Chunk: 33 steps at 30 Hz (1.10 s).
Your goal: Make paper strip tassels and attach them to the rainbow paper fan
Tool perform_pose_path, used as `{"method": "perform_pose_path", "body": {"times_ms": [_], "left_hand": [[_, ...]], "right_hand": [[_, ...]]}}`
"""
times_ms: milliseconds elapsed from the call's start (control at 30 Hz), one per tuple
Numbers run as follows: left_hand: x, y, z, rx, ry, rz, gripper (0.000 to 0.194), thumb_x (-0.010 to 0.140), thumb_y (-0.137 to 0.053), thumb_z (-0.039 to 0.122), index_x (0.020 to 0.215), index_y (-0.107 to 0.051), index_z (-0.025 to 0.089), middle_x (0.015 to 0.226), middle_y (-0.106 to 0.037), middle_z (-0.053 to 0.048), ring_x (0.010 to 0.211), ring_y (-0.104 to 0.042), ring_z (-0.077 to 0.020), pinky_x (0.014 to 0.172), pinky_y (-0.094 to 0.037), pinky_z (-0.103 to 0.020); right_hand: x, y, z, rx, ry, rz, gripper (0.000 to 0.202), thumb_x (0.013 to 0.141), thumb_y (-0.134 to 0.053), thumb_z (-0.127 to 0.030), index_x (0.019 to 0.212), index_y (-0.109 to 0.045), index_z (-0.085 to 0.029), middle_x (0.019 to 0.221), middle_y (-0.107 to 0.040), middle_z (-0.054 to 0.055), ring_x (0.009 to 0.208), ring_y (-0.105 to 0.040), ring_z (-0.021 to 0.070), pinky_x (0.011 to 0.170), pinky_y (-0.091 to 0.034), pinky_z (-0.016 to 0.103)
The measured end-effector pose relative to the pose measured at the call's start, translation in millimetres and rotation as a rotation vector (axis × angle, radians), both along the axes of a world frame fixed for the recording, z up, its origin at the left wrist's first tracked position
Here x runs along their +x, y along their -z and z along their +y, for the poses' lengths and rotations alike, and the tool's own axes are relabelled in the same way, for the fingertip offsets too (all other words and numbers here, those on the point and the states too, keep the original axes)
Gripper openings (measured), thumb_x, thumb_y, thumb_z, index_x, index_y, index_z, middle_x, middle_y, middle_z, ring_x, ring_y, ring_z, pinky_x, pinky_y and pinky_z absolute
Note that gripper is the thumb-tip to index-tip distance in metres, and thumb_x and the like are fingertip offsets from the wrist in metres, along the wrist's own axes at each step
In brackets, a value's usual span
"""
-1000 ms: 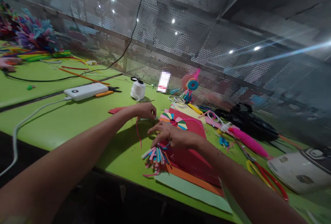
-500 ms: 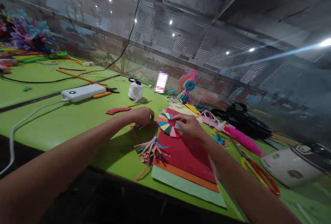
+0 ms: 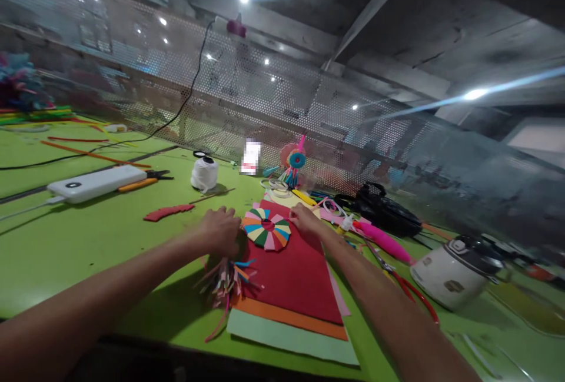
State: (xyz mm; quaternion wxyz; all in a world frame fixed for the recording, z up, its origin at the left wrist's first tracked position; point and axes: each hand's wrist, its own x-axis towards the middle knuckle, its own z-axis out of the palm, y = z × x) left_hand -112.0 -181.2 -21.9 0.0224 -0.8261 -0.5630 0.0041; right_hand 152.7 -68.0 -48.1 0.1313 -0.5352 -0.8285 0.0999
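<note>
A ring of multicoloured strips point(image 3: 267, 239) lies on the red sheet point(image 3: 295, 282), with orange and pale green sheets beneath. My left hand point(image 3: 223, 230) is beside the ring's left edge, fingers curled down; what they hold, if anything, is hidden. My right hand point(image 3: 304, 217) is at the ring's right side over the red sheet, its fingertips pinched together; anything between them is too small to make out. Below my left hand sits a bundle of coloured strips point(image 3: 227, 279) with a pink stem.
On the left are a white power bank point(image 3: 97, 183), orange-handled pliers point(image 3: 139, 183) and a red scalloped strip point(image 3: 168, 212). White thread point(image 3: 205, 174) stands behind. Scissors point(image 3: 415, 294), a pink roll point(image 3: 388, 242) and a white pot point(image 3: 450, 273) are at the right.
The view has turned right and up. My right hand has come off the ring's centre to its right side, and the ring now lies flat on the red sheet.
</note>
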Motion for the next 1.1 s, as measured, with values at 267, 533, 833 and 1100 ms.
{"method": "perform_pose_path", "body": {"times_ms": [267, 533, 833, 1100], "left_hand": [[-5.4, -7.7, 61.3, -0.175, 0.000, -0.217, 0.043, 0.069, -0.054, 0.047, 0.097, -0.066, 0.017, 0.087, -0.069, -0.009, 0.074, -0.063, -0.0220, 0.064, -0.045, -0.028], [39.1, 16.0, 113.8, -0.158, -0.168, -0.407, 0.049, 0.079, -0.055, 0.049, 0.111, -0.058, 0.012, 0.100, -0.067, -0.009, 0.085, -0.063, -0.0184, 0.075, -0.047, -0.032], [37.7, 27.6, 118.0, -0.204, -0.202, -0.507, 0.049, 0.061, -0.069, 0.051, 0.095, -0.066, 0.016, 0.089, -0.070, -0.006, 0.078, -0.063, -0.0186, 0.055, -0.042, -0.021], [20.5, 17.0, 114.4, -0.235, -0.201, -0.508, 0.062, 0.059, -0.068, 0.049, 0.111, -0.061, 0.015, 0.097, -0.069, -0.007, 0.079, -0.062, -0.0175, 0.056, -0.041, -0.019]], "right_hand": [[1.8, -31.8, 10.6, -0.224, 0.034, 0.232, 0.011, 0.084, -0.048, -0.018, 0.075, -0.053, -0.014, 0.052, -0.052, -0.006, 0.039, -0.044, 0.0063, 0.042, -0.036, 0.019], [-0.1, -54.4, 22.8, -0.224, -0.022, 0.487, 0.015, 0.073, -0.054, -0.015, 0.086, -0.060, -0.012, 0.055, -0.054, -0.003, 0.047, -0.046, 0.0057, 0.044, -0.035, 0.016], [26.5, -61.9, 28.7, -0.368, 0.069, 0.524, 0.021, 0.066, -0.064, -0.020, 0.083, -0.069, -0.008, 0.052, -0.059, 0.001, 0.036, -0.029, 0.0024, 0.038, -0.020, 0.018], [35.3, -71.4, 24.7, -0.316, 0.199, 0.509, 0.015, 0.070, -0.060, -0.012, 0.081, -0.070, -0.009, 0.041, -0.053, -0.003, 0.032, -0.028, 0.0022, 0.034, -0.016, 0.016]]}}
